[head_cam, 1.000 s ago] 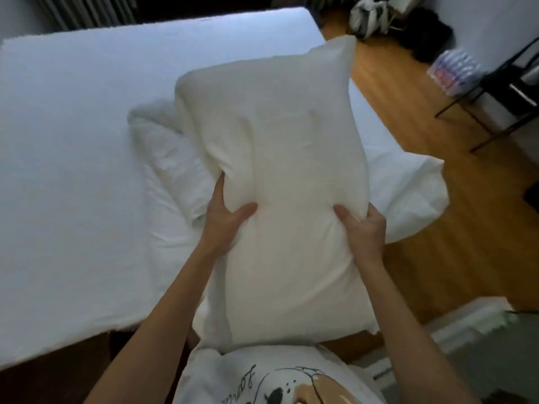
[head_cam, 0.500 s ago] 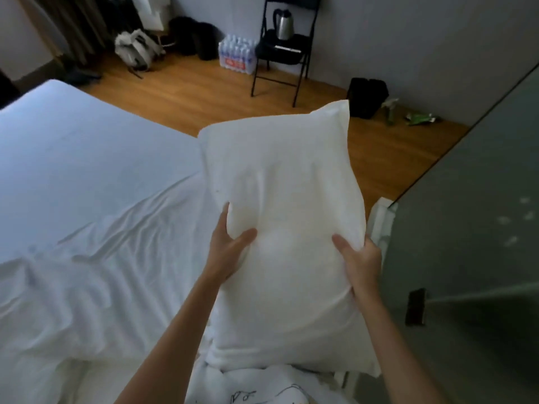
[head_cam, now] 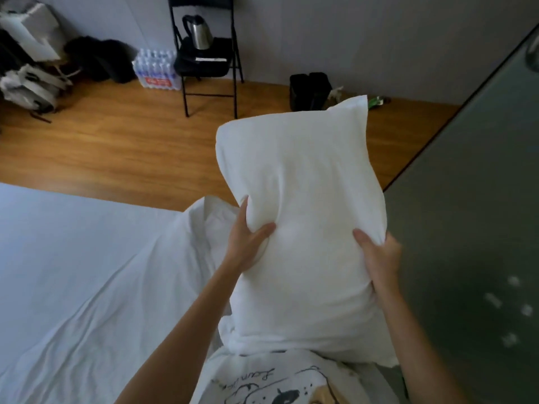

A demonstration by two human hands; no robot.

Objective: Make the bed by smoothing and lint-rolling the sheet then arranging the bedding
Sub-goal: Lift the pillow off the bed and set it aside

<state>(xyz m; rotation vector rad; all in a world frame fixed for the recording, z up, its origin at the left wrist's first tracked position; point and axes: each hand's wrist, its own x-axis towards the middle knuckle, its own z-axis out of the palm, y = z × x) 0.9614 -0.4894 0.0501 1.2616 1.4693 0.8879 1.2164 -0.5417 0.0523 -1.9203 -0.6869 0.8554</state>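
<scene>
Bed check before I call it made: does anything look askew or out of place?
Yes. The crumpled white duvet lies bunched and creased on the flat white sheet, not spread. The plump white pillow is off the bed, gripped upright by the left hand and right hand.

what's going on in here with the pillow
A person is making a bed and holds a white pillow upright in front of the chest, the left hand gripping one side, the right hand the other. The bed's white sheet is partly wrinkled beside them. A black folding chair with a kettle stands by the wall.
</scene>
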